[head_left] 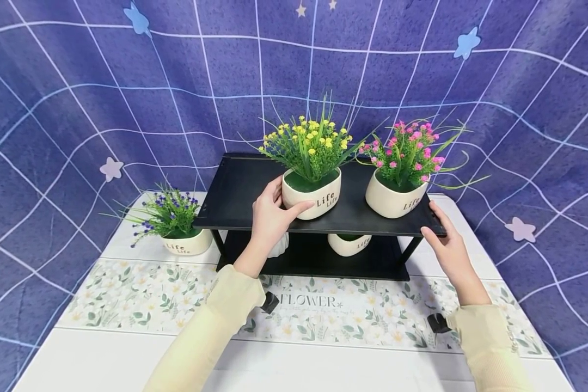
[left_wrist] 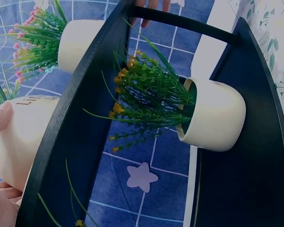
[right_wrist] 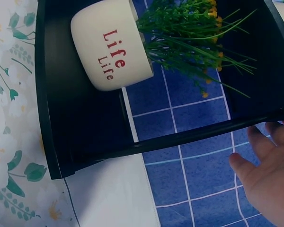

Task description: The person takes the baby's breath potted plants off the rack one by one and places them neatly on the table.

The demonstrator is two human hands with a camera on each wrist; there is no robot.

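Note:
On the black two-tier shelf point(head_left: 240, 190), a white oval pot point(head_left: 311, 204) marked "Life" holds yellow flowers point(head_left: 313, 136). My left hand point(head_left: 274, 212) grips this pot at its left side, thumb across the front and fingers behind. The upper tier's right end is where my right hand point(head_left: 448, 245) rests, fingers fairly straight at the edge; the right wrist view shows the hand point(right_wrist: 270, 170) beside the side bar. Between the hands stands a pot of pink flowers point(head_left: 394, 198), touched by neither. A pot with orange-yellow flowers point(left_wrist: 215, 116) is on the lower tier.
Left of the shelf, a pot of purple flowers point(head_left: 188, 244) stands on the white table point(head_left: 127, 354). A white ribbed object point(head_left: 279, 246) is partly hidden on the lower tier. A floral runner point(head_left: 308, 316) lies in front; a blue grid curtain point(head_left: 176, 109) hangs behind.

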